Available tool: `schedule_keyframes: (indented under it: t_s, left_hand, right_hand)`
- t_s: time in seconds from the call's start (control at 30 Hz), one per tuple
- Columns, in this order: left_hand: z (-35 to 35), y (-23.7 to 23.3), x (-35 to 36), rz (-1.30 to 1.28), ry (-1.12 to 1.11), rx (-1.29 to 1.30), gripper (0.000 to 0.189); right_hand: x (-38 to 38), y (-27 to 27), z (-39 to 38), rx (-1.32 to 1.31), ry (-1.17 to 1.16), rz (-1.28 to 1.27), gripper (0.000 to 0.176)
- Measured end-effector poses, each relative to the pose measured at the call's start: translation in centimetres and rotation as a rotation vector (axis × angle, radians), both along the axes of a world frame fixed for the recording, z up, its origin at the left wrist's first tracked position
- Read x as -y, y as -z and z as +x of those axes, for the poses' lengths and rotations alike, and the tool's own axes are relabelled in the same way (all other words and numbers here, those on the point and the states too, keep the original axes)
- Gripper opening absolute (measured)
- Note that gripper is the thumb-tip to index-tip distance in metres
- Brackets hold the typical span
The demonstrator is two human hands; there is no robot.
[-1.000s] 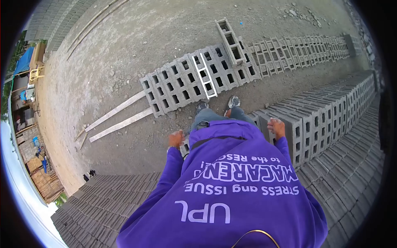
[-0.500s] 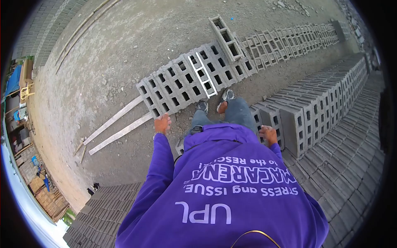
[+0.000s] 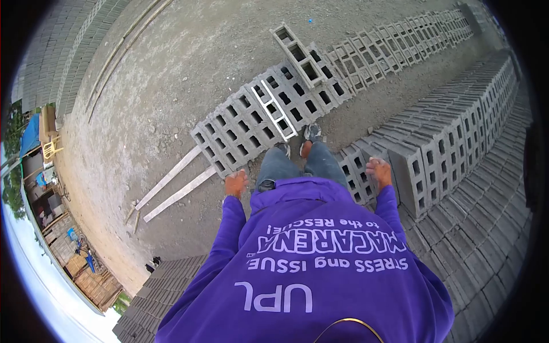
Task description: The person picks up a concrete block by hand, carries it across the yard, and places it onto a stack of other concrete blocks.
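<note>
ok | l hand (image 3: 235, 183) + r hand (image 3: 379, 171) half-open, empty | nr blocks (image 3: 225, 150), contact unclear | legs (image 3: 278, 165) part-hid

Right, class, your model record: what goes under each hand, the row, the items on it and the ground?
left hand: seemingly empty, near the row's end
right hand: seemingly empty, near stacked grey hollow blocks
row: grey hollow concrete blocks, holes facing up
on row: white rectangular frame with openings; single grey hollow block
ground: two long pale flat strips beyond the row's end
</note>
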State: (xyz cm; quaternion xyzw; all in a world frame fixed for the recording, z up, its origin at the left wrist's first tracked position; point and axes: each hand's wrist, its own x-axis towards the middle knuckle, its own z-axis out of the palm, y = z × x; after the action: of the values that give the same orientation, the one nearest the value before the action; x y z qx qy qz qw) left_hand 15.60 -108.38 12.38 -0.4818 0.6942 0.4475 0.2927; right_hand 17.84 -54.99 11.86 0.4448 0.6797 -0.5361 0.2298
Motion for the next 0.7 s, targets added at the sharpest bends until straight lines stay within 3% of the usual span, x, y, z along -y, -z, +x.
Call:
schedule_keyframes:
  t_s: [0.2, 0.37, 0.47, 0.7]
  left_hand:
    - [-5.7, -1.2, -1.3, -0.013, 0.124, -0.034, 0.045]
    - [-7.4, -2.8, -2.4, -0.032, 0.095, -0.123, 0.049]
    - [-6.3, -2.8, -2.3, -0.016, 0.177, -0.080, 0.049]
    - [-4.0, -0.6, 0.9, -0.063, 0.327, 0.039, 0.044]
  right_hand:
    - [-1.7, -1.5, -1.8, -0.090, 0.153, -0.031, 0.046]
    - [-2.5, 3.8, 3.1, 0.128, 0.011, -0.053, 0.048]
    - [-2.0, 6.0, 5.9, 0.255, 0.026, -0.063, 0.046]
    - [1.1, 3.6, 6.8, 0.143, 0.203, -0.050, 0.043]
